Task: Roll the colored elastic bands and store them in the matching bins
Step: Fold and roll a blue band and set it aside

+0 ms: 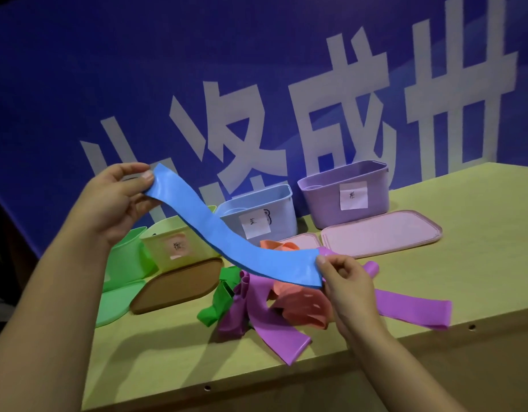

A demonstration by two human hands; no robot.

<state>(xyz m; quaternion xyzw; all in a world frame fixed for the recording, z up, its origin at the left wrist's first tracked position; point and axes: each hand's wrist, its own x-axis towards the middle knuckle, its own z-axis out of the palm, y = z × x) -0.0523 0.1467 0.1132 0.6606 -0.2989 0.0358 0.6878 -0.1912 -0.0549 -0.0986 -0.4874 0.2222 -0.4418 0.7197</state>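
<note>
A blue elastic band (227,233) is stretched flat in the air above the table. My left hand (114,200) pinches its upper left end and my right hand (343,281) pinches its lower right end. Below it lies a tangle of loose bands: purple (271,319), orange (304,307) and green (221,295). Behind stand four labelled bins: green (129,257), yellow (173,242), blue (265,215) and purple (346,191).
Lids lie in front of the bins: green (117,301), brown (176,286), a small pink one (304,240) and a large pink one (381,233). The wooden table's front edge (286,373) runs below the pile. A blue banner wall (257,69) stands behind.
</note>
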